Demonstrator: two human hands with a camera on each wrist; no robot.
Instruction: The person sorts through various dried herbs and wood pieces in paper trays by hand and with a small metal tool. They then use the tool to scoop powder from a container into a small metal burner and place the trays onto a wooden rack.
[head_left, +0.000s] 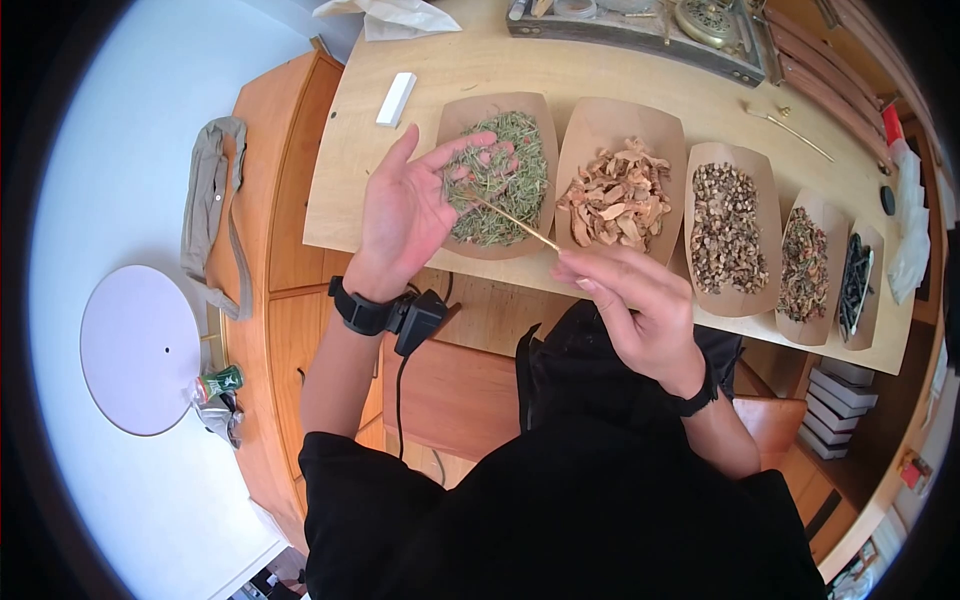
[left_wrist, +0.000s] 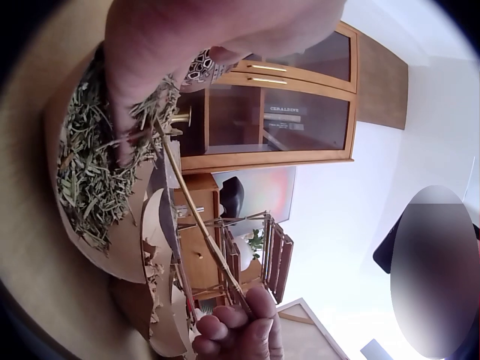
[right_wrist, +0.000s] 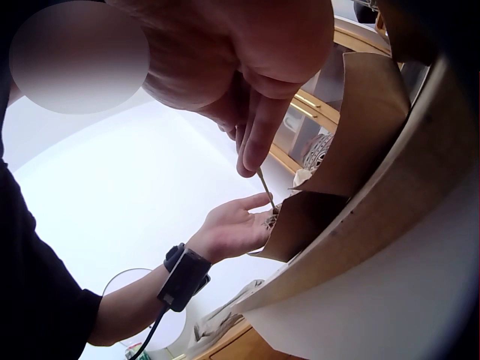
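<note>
My left hand (head_left: 405, 215) is held palm up over the tray (head_left: 460, 115) of dried green herb (head_left: 510, 235), its fingers loosely extended. A little of the herb lies on the palm and fingers. Between thumb and fingers, my right hand (head_left: 645, 310) pinches a thin brass rod (head_left: 522, 226). The rod slants across toward the left palm, and its far tip sits among the herb there, partly hidden. In the left wrist view the rod (left_wrist: 199, 217) runs from the right fingertips up to the herb under the left hand.
Right of the herb tray stand trays of brown dried slices (head_left: 615, 200), small dark pieces (head_left: 730, 225), mixed bits (head_left: 803, 265) and dark strips (head_left: 855, 285). A white block (head_left: 397, 99) lies behind the left hand. Another slim brass tool (head_left: 795, 135) lies at the back right, near a wooden box (head_left: 640, 45).
</note>
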